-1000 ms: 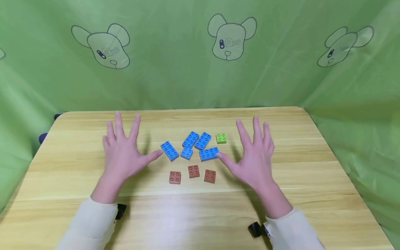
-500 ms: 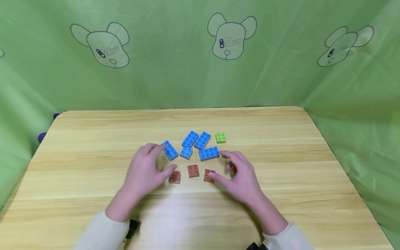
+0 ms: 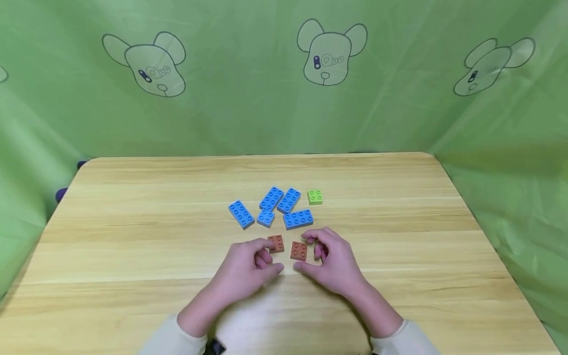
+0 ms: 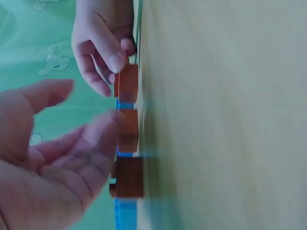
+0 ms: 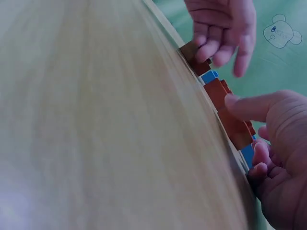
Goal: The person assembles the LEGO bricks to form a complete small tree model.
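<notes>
While the left hand (image 3: 246, 271) hangs by the middle brown brick (image 3: 278, 244), thumb and forefinger parted and holding nothing, the right hand (image 3: 337, 261) curves its spread thumb and fingers about the right brown brick (image 3: 299, 251); whether they touch it cannot be told. A left brown brick (image 4: 129, 177) sits on the table (image 3: 133, 222), with five blue bricks (image 3: 298, 219) and a green brick (image 3: 315, 197) beyond.

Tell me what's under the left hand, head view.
The left hand partly covers one brown brick. Another brown brick, hidden there, shows in the wrist views. Whether the hand touches either is unclear.
</notes>
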Demonstrator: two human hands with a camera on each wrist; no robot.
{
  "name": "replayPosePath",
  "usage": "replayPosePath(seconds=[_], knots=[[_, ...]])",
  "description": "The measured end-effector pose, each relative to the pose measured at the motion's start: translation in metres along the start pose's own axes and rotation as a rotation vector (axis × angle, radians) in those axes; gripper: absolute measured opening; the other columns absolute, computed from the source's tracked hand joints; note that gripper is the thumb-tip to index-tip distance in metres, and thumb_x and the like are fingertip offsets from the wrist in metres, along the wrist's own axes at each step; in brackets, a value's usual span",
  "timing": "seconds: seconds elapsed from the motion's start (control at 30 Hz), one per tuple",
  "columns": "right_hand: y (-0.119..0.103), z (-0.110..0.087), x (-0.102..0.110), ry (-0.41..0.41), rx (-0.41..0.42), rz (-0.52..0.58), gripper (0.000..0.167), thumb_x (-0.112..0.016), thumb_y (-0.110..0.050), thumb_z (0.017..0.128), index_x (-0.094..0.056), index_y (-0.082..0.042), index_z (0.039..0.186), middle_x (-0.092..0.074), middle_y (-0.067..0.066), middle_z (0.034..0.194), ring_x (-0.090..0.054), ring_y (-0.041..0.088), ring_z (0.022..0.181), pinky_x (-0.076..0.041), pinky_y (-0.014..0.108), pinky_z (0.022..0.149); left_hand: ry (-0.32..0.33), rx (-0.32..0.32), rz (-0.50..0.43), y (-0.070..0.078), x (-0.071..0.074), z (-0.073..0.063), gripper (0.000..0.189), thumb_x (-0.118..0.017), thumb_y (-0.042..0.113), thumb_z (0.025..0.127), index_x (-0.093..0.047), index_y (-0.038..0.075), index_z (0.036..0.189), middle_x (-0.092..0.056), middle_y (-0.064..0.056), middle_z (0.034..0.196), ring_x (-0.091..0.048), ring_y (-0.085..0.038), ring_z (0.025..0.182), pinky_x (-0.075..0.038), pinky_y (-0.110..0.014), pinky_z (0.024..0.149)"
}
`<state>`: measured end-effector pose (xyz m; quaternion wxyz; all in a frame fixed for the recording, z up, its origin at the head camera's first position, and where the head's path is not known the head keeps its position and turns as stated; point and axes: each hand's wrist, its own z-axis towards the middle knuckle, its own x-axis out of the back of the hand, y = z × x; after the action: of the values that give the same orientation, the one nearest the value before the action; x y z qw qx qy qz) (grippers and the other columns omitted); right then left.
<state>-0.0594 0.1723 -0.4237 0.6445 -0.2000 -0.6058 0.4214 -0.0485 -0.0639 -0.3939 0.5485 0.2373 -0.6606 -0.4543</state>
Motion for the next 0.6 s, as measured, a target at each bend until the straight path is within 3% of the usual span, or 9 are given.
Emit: replayPosePath(seconds=[0.13, 0.37, 0.5, 0.6], knots=[[0.004, 0.002, -0.001, -0.002, 0.019, -0.021, 0.050, -0.094, -0.009, 0.067, -0.069, -0.010, 0.109, -0.057, 0.001, 0.080, -0.052, 0.015, 0.066, -0.045, 0.024, 0.056, 0.043, 0.020, 0.077, -0.005, 0.000, 0.004, 0.039, -0.080, 0.013, 0.083, -0.067, -0.005, 0.115, -0.064, -0.001, 0.084, -0.059, -0.009, 0.071, -0.053, -0.025, 0.067], [0.010, 0.006, -0.002, -0.003, 0.020, -0.032, 0.042, -0.094, -0.009, 0.068, -0.071, -0.012, 0.103, -0.057, -0.002, 0.072, -0.053, 0.014, 0.061, -0.046, 0.024, 0.052, 0.111, -0.031, 0.237, -0.012, 0.003, 0.014, 0.043, -0.081, 0.010, 0.079, -0.067, -0.007, 0.116, -0.065, -0.007, 0.089, -0.058, -0.011, 0.069, -0.052, -0.027, 0.064], [0.011, 0.010, -0.002, -0.008, 0.011, -0.023, 0.040, -0.094, -0.009, 0.068, -0.072, -0.011, 0.101, -0.058, -0.001, 0.071, -0.053, 0.013, 0.060, -0.047, 0.025, 0.052, 0.103, -0.033, 0.343, -0.013, 0.002, 0.022, 0.048, -0.085, 0.016, 0.078, -0.068, -0.004, 0.118, -0.069, -0.015, 0.106, -0.065, -0.025, 0.090, -0.054, -0.039, 0.084], [0.010, 0.012, -0.003, -0.011, -0.016, -0.012, 0.040, -0.094, -0.008, 0.067, -0.072, -0.011, 0.101, -0.059, -0.001, 0.071, -0.053, 0.013, 0.059, -0.047, 0.026, 0.052, 0.075, -0.037, 0.368, -0.013, 0.001, 0.027, 0.050, -0.086, 0.018, 0.077, -0.068, -0.003, 0.119, -0.067, -0.018, 0.118, -0.062, -0.034, 0.111, -0.048, -0.045, 0.097]])
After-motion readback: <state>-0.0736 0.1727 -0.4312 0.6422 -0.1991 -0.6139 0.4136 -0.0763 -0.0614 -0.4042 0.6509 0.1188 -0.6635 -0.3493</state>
